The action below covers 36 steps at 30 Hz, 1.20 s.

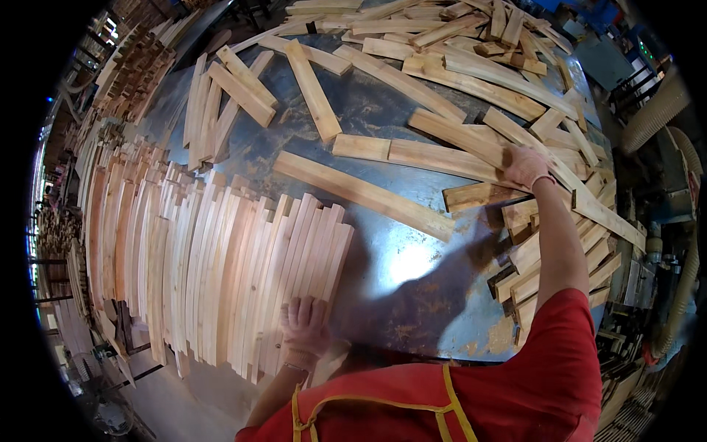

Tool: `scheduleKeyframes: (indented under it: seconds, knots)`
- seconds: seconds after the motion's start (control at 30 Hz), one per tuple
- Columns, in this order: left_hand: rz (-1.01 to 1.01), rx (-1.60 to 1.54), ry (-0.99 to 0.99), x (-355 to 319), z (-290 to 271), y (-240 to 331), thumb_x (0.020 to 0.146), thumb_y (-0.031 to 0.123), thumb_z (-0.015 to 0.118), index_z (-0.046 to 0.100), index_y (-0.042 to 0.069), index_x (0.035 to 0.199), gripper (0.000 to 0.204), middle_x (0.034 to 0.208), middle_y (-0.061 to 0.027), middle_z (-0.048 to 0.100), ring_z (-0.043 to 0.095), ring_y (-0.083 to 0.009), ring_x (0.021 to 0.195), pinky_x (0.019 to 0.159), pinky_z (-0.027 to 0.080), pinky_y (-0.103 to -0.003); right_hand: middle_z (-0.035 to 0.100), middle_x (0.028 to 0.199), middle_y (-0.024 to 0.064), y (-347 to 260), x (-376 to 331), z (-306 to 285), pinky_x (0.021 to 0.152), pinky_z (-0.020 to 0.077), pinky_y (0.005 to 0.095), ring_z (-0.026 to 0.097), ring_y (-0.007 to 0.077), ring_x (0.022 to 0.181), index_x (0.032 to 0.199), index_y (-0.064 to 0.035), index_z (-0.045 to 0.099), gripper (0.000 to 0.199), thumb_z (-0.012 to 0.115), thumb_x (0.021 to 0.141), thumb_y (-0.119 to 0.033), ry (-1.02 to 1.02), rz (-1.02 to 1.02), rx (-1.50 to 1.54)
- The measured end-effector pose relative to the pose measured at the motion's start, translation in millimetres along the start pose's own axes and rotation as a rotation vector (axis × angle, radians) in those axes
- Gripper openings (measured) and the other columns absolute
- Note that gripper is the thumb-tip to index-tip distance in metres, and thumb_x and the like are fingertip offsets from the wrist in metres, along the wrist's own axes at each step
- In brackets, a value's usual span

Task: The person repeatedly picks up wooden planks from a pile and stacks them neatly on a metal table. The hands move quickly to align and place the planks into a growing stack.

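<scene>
My right hand (529, 166), in what looks like a thin pale glove, reaches far out to the right. Its fingers bend over the near end of a wooden board (456, 136) lying among other loose boards; the fingertips are partly hidden. Just below that hand are a long jointed board (420, 155) and a short dark-edged board (479, 196). My left hand (305, 328) lies with fingers extended on the near right end of a row of upright pale wood strips (221, 272), packed side by side. A single board (364, 193) rests slantwise between the two hands.
The dark metal table (398, 295) carries a heap of boards (471, 44) at the far side and more stacked boards (567, 258) along its right edge. Several strips (213, 118) lean together at the far left. Ribbed hoses (659, 110) and machinery stand to the right.
</scene>
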<state>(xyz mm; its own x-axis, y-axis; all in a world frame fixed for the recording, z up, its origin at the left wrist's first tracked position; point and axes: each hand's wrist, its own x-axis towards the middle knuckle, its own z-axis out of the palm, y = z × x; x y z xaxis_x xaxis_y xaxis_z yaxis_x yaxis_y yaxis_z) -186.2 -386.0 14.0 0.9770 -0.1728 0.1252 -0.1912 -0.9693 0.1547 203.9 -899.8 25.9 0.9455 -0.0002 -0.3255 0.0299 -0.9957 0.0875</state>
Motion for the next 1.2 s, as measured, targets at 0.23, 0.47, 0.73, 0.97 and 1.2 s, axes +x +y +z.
scheduleKeyframes:
  seconds: [0.23,0.47,0.73,0.97,1.2]
  knots:
    - [-0.037,-0.021,-0.084,-7.0,5.1,-5.8,0.08,0.021,0.068,0.066,0.008,0.121,0.043,0.126,-0.0155,0.06,0.059,-0.0411,0.117,0.099,0.048,-0.057,0.068,0.147,0.0257,-81.9,-26.7,-4.0,0.112,0.0541,0.0467,0.065,0.0468,0.134,0.166,-0.0117,0.045,0.1,0.087,0.078,-0.035,0.045,-0.106,0.104]
    - [0.016,0.012,0.053,-23.0,10.5,-10.2,0.081,0.023,0.07,0.063,0.006,0.136,0.059,0.14,-0.016,0.06,0.056,-0.0423,0.131,0.109,0.044,-0.061,0.071,0.134,0.0242,-126.5,-171.9,14.7,0.103,0.0562,0.0377,0.07,0.03,0.116,0.173,-0.0001,0.032,0.121,0.097,0.078,-0.037,-0.195,-0.106,1.081]
    - [0.034,-0.062,-0.034,-39.4,7.6,-21.6,0.096,0.045,0.069,0.059,0.006,0.146,0.065,0.151,-0.0152,0.053,0.046,-0.039,0.143,0.123,0.033,-0.059,0.068,0.136,0.0227,-311.6,-353.8,147.4,0.104,0.0564,0.0352,0.069,0.0283,0.118,0.178,-0.0028,0.012,0.114,0.086,0.099,-0.036,-0.041,0.125,1.841]
    - [0.128,-0.188,-0.105,-35.7,10.9,-6.0,0.091,0.055,0.074,0.053,0.003,0.157,0.086,0.159,-0.0171,0.053,0.042,-0.039,0.151,0.129,0.025,-0.061,0.073,0.134,0.023,-319.3,-354.9,133.7,0.113,0.0518,0.0411,0.07,0.0371,0.124,0.145,-0.0046,0.065,0.056,0.071,0.103,-0.041,-0.58,-0.756,0.893]
    - [0.111,-0.043,-0.028,-22.6,8.2,12.9,0.079,0.032,0.073,0.06,0.006,0.142,0.07,0.141,-0.0154,0.057,0.05,-0.039,0.136,0.122,0.033,-0.066,0.077,0.124,0.0236,-123.7,-161.3,51.0,0.095,0.0591,0.0494,0.074,0.0427,0.113,0.137,-0.0056,0.068,0.055,0.077,0.095,-0.04,0.207,-0.154,0.724]
